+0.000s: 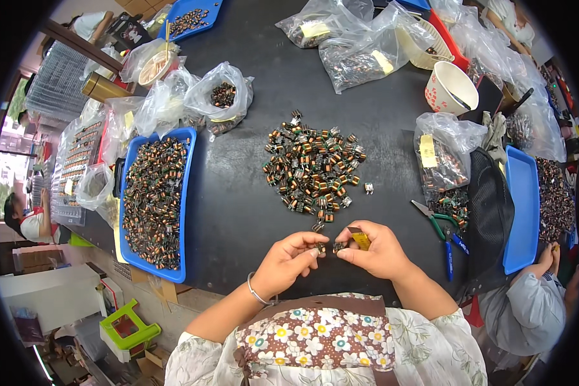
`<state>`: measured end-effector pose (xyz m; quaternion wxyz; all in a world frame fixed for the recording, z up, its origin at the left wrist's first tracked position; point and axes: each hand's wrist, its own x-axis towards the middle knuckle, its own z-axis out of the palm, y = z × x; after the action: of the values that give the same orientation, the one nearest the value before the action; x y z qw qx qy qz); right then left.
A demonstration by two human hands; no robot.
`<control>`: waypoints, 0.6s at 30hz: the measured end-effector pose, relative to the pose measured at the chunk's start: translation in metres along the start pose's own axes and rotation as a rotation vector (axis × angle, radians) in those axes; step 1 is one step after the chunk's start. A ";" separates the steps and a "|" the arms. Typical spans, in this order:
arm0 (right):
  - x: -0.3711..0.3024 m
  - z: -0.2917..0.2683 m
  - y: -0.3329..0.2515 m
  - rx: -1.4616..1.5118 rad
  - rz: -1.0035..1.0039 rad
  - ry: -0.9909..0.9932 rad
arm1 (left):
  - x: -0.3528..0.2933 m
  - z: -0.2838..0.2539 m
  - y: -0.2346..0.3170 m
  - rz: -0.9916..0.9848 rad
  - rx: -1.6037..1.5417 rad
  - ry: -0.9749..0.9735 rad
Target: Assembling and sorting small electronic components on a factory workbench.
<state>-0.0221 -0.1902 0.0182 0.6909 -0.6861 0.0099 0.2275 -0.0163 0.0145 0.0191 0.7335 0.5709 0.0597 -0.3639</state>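
Steadily now, blue tray [188, 206] heaped with components at far left; left hand [289, 258] pinching one small component [321, 248], just below the loose pile [312, 168]; right hand [376, 252] pinching another [339, 246], yellow strip [360, 240] against its fingers; green-handled pliers [438, 226] lying beyond.

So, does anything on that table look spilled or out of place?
One thing, mildly: a single small component lies by itself just to the right of the main pile, looking like a stray. The pile sits loose on the black tabletop, but it's gathered together, so it doesn't look spilled. I see no clear damage.
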 end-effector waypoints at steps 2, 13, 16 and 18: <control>0.000 0.001 0.000 0.003 0.000 -0.002 | -0.001 0.000 -0.005 0.012 -0.017 -0.014; 0.001 0.003 -0.001 -0.005 0.035 -0.014 | 0.003 0.002 -0.020 0.122 -0.039 0.025; 0.001 0.002 0.000 -0.013 0.019 -0.023 | 0.002 0.003 -0.018 0.111 -0.051 0.011; 0.001 0.002 0.002 -0.008 0.022 -0.022 | 0.003 0.003 -0.019 0.107 -0.103 0.010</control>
<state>-0.0222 -0.1877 0.0160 0.6858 -0.6861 0.0089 0.2427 -0.0265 0.0093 0.0039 0.7800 0.5365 0.0514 -0.3180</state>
